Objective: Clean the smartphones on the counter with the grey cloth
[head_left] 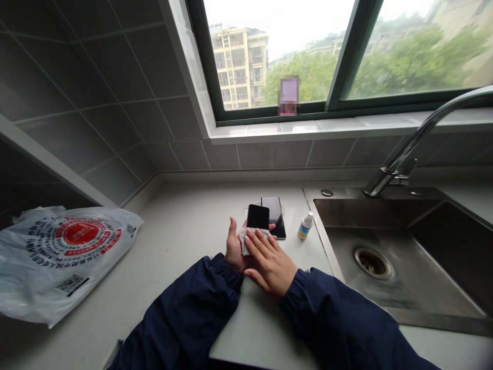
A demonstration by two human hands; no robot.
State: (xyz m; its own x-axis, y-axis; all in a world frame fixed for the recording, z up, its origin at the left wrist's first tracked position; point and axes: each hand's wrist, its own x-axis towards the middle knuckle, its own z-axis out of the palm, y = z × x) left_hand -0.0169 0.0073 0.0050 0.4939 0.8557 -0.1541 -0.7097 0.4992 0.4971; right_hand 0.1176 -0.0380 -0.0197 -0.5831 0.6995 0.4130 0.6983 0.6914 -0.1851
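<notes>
My left hand (233,248) cradles a black-screened phone (258,216) from below, its thumb sticking up on the left side. Over the lower part of the phone lies a pale cloth (245,248). My right hand (269,262) holds this cloth against the screen, fingers stretched nearly flat across it and thumb pointing left. Just behind, a larger dark-screened device (276,218) lies on the counter, partly covered by the phone. A small white spray bottle (305,225) with a blue and yellow label stands to the right of the hands.
On the right is a steel sink (339,244) with a drain (373,262) and a curved faucet (408,141). A white plastic bag (46,267) with red and black print sits at the left. The white counter (185,216) meets a tiled wall below a window (308,56).
</notes>
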